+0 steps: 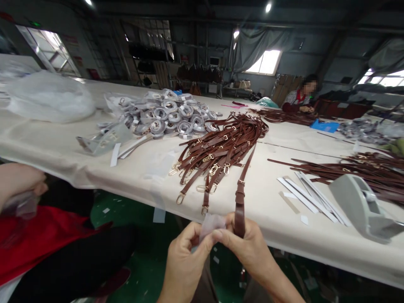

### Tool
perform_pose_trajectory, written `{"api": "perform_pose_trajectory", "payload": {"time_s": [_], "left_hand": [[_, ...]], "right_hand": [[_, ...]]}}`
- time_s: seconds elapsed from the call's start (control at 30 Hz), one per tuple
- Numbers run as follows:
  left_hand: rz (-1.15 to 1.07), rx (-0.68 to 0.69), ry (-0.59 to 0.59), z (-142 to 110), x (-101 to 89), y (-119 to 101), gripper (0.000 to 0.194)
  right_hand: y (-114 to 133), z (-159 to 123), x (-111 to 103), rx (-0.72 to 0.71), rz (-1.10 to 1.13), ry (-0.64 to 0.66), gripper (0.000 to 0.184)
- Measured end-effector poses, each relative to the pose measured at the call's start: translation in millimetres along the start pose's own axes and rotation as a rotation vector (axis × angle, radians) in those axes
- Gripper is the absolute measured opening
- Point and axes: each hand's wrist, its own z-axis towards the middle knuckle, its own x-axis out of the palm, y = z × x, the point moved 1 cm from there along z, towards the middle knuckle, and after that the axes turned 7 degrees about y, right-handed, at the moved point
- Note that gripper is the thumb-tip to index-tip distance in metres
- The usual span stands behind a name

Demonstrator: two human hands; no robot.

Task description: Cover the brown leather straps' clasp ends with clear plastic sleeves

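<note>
The right hand (pixel 249 244) pinches the brown strap (pixel 240 202), limp and light, at its folded end; the left hand (pixel 184 261) grips thin clear film (pixel 211 222); both closed.

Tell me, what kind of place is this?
Most likely a workshop where bag straps are finished and packed. A long cloth-covered table holds a pile of brown straps with gold clasps and a heap of wrapped coils, and another person works further along.

Left hand (pixel 183 263) and right hand (pixel 249 248) meet, fingertips pinched.
</note>
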Motion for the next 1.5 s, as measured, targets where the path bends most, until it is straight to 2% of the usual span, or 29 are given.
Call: {"api": "perform_pose_trajectory", "payload": {"time_s": [0.07,0.17,0.23,0.3,0.37,0.5,0.6,0.67,0.77,0.9,1.1,1.27,1.5], "left_hand": [[-0.085,-0.019,0.102,-1,-0.3,1,0.028],[-0.17,-0.055,0.299,-3,-3.5,0,0.035],[-0.107,-0.059,0.338,-2,-8.6,-1,0.031],[0.011,-0.043,0.296,0,-15.6,-1,0.029],[0.141,0.007,0.194,2,-23.5,0,0.029],[0.414,0.176,0.009,2,-33.4,-1,0.029],[0.548,0.325,-0.078,2,-32.6,-4,0.027],[0.591,0.407,-0.116,3,-30.4,-5,0.027],[0.631,0.464,-0.114,5,-28.0,-2,0.027],[0.659,0.483,-0.09,6,-27.9,6,0.025],[0.632,0.627,-0.007,6,-24.3,7,0.01],[0.651,0.744,0.044,8,-22.5,13,0.015],[0.685,0.781,0.034,7,-19.8,12,0.014]], "right_hand": [[5,3,1,0.001,0.066,-0.003,0.034],[17,6,-2,-0.018,0.055,0.054,0.032],[21,8,-5,-0.033,0.027,0.116,0.036],[24,9,-10,-0.051,-0.02,0.156,0.04],[27,9,-19,-0.089,-0.122,0.141,0.046],[38,2,-43,-0.13,-0.29,-0.017,0.059],[53,-5,-58,-0.076,-0.093,-0.059,0.062],[67,-7,-63,-0.106,0.074,-0.049,0.052],[88,-4,-65,-0.22,0.204,-0.031,0.035],[104,3,-59,-0.297,0.244,-0.033,0.032],[104,10,-51,-0.344,0.272,-0.052,0.032],[104,18,-42,-0.321,0.3,-0.012,0.032],[91,24,-30,-0.265,0.314,0.076,0.031]]}}
